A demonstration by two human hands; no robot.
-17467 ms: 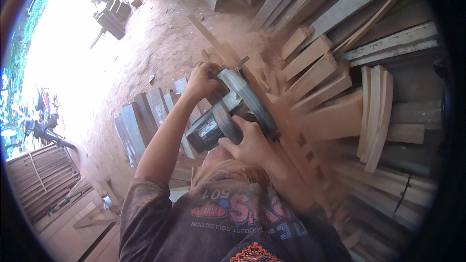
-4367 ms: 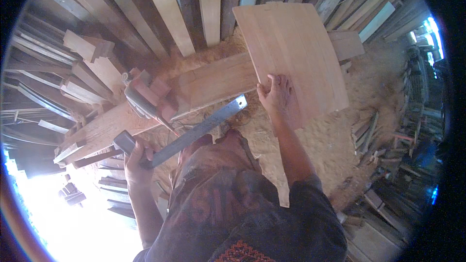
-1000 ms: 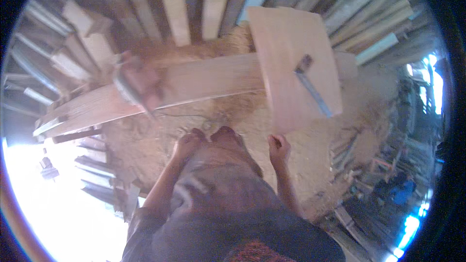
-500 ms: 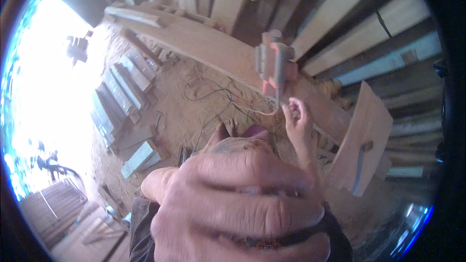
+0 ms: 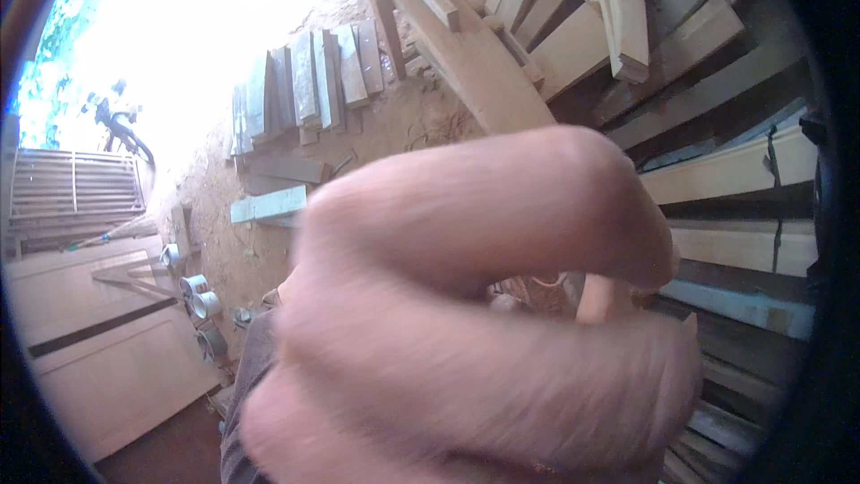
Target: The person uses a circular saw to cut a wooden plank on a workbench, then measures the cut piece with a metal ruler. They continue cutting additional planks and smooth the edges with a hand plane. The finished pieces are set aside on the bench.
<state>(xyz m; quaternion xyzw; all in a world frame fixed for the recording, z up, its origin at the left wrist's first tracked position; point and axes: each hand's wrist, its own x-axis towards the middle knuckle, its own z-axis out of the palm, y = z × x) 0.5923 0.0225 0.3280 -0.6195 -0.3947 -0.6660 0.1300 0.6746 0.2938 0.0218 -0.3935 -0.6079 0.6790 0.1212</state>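
My left hand [image 5: 475,367] fills the middle and lower part of the head view, very close and blurred. Its fingers are bent toward the right with a gap between two of them, and nothing held shows. Through that gap appears a pale tan strip [image 5: 602,298], whose kind I cannot make out. My right hand is not visible. Beyond the hand, a long wooden plank [image 5: 488,81] runs up toward the top; its near part is hidden.
Several short boards [image 5: 313,81] lie in a row on the sandy ground [image 5: 403,125]. Timber lengths [image 5: 730,170] are stacked along the right. Wooden panels [image 5: 116,367] lie at the lower left near pale rings [image 5: 204,305]. A bicycle [image 5: 121,125] stands farther off.
The view has swung left, so the boards and plank sit farther right. My left hand covers more of the picture. The red-grey power tool and my right hand have gone from sight.
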